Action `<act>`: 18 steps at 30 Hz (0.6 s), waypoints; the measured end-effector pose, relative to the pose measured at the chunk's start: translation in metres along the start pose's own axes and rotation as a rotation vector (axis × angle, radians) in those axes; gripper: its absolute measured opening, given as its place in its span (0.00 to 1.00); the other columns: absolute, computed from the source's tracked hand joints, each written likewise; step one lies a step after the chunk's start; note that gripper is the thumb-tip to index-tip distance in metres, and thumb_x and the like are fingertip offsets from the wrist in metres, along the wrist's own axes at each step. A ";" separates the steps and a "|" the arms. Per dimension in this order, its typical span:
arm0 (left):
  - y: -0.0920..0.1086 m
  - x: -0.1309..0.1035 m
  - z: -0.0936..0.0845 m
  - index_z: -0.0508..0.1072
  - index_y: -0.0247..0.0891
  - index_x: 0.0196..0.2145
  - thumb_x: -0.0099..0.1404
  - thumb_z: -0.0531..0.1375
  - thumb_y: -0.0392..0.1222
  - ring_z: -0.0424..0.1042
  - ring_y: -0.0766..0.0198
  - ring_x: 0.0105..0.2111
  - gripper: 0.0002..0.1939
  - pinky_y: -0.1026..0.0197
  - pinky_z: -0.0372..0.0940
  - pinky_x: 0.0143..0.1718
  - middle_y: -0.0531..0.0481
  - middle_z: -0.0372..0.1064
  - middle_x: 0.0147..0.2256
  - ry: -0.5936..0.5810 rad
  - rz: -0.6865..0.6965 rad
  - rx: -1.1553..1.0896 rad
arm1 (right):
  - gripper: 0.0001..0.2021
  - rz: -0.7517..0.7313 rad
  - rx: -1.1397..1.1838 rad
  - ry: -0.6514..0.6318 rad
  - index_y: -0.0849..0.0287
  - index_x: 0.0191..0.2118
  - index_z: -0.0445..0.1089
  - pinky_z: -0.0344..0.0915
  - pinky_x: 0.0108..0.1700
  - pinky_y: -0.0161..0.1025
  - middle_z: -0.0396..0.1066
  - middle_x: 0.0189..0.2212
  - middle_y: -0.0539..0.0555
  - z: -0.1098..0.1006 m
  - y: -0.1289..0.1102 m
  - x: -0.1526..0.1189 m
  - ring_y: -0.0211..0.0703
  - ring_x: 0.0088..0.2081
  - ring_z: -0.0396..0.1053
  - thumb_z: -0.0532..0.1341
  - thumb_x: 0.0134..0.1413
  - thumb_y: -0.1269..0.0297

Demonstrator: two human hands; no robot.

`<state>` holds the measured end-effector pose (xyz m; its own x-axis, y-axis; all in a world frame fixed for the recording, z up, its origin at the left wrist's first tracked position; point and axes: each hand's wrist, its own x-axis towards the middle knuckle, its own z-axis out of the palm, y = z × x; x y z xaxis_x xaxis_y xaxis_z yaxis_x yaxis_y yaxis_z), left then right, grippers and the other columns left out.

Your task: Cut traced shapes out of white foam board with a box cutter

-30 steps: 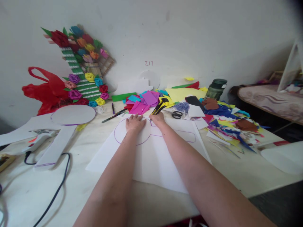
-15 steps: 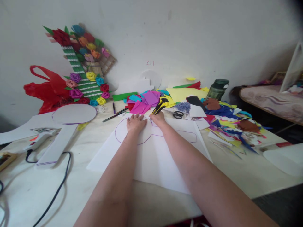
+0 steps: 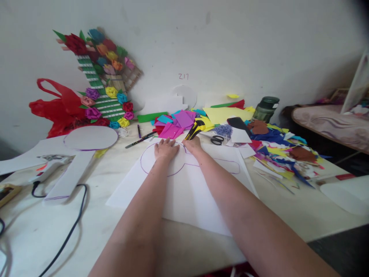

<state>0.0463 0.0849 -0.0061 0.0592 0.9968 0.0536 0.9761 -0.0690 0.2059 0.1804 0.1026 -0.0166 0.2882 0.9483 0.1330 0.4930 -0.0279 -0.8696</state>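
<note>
A large white sheet (image 3: 184, 200) lies on the table, with a purple outline of a circle and a long handle shape drawn on it. My left hand (image 3: 166, 150) rests flat on the circle, fingers spread. Just right of it, my right hand (image 3: 192, 144) is closed around a yellow and black utility knife (image 3: 196, 127), its tip end down at the outline where circle and handle meet. The blade itself is too small to make out.
Coloured paper pieces (image 3: 184, 119), black scissors (image 3: 217, 140) and pens (image 3: 140, 140) lie beyond the sheet. Paper scraps (image 3: 276, 150) and a green bottle (image 3: 265, 109) are at right. A white cut-out (image 3: 90, 138), glue gun (image 3: 50, 169) and black cable (image 3: 70, 234) are at left.
</note>
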 end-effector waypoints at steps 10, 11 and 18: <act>0.000 0.000 0.001 0.61 0.54 0.57 0.62 0.46 0.59 0.43 0.56 0.63 0.27 0.47 0.39 0.60 0.58 0.47 0.63 0.018 0.009 0.001 | 0.09 0.018 -0.023 0.026 0.63 0.29 0.72 0.66 0.36 0.35 0.74 0.30 0.58 -0.001 -0.002 -0.004 0.47 0.37 0.72 0.59 0.37 0.67; 0.001 0.000 0.001 0.61 0.54 0.57 0.62 0.46 0.59 0.43 0.56 0.62 0.27 0.47 0.39 0.60 0.58 0.47 0.63 0.019 0.008 0.000 | 0.09 0.018 -0.020 0.028 0.63 0.29 0.72 0.66 0.37 0.35 0.74 0.30 0.59 -0.002 -0.002 -0.004 0.47 0.37 0.72 0.59 0.37 0.68; 0.000 -0.001 0.001 0.60 0.53 0.58 0.62 0.46 0.59 0.43 0.56 0.63 0.28 0.46 0.39 0.60 0.58 0.46 0.63 0.014 0.009 0.002 | 0.08 0.022 -0.006 0.037 0.63 0.28 0.72 0.66 0.37 0.35 0.74 0.30 0.59 -0.001 -0.002 -0.004 0.46 0.36 0.72 0.59 0.37 0.68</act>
<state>0.0468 0.0844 -0.0070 0.0646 0.9955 0.0690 0.9759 -0.0775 0.2039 0.1794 0.0981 -0.0151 0.3292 0.9350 0.1317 0.4907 -0.0503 -0.8699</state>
